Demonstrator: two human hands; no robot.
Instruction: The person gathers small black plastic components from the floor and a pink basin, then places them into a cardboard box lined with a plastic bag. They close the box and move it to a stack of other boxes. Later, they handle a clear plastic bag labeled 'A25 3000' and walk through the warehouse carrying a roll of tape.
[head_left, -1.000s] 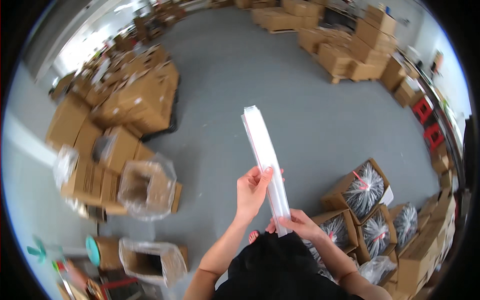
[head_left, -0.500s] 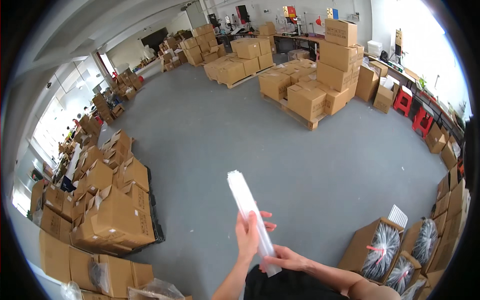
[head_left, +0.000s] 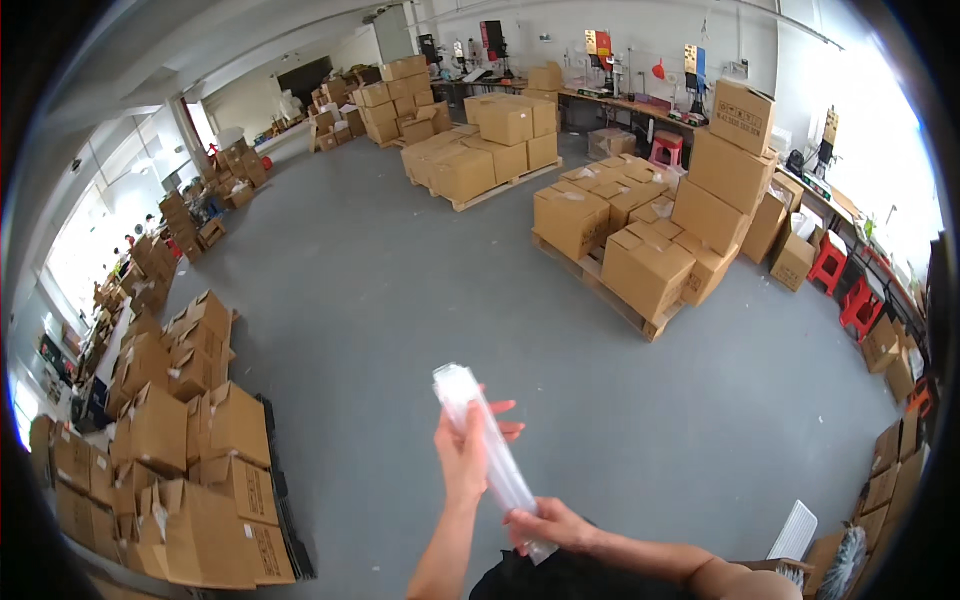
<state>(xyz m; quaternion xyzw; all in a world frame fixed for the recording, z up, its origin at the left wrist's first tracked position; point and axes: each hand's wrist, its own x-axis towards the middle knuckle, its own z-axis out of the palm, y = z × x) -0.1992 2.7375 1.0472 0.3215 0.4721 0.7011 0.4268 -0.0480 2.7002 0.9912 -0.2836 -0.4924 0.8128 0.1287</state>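
Note:
A long, narrow bundle of clear, whitish plastic pieces (head_left: 500,462) slants in front of me, its upper end leaning left. My left hand (head_left: 465,450) wraps round it near the upper end, thumb on the near side and fingertips showing past its right edge. Lower down, my right hand (head_left: 550,525) grips the bottom part, fingers closed across it. Whether the bundle is bags, sleeves or strips I cannot make out.
Cartons on a wooden pallet (head_left: 650,325) stand ahead right, with another loaded pallet (head_left: 460,203) farther off. Stacked open cartons (head_left: 215,520) fill the left side. Red stools (head_left: 860,305) line the right-hand bench. A box with grey bristly contents (head_left: 848,565) sits at lower right.
The pallets ahead appear nearer and the boxes at both sides have slid back and outward in view. Both hands still hold the bundle, which sits slightly lower and farther left.

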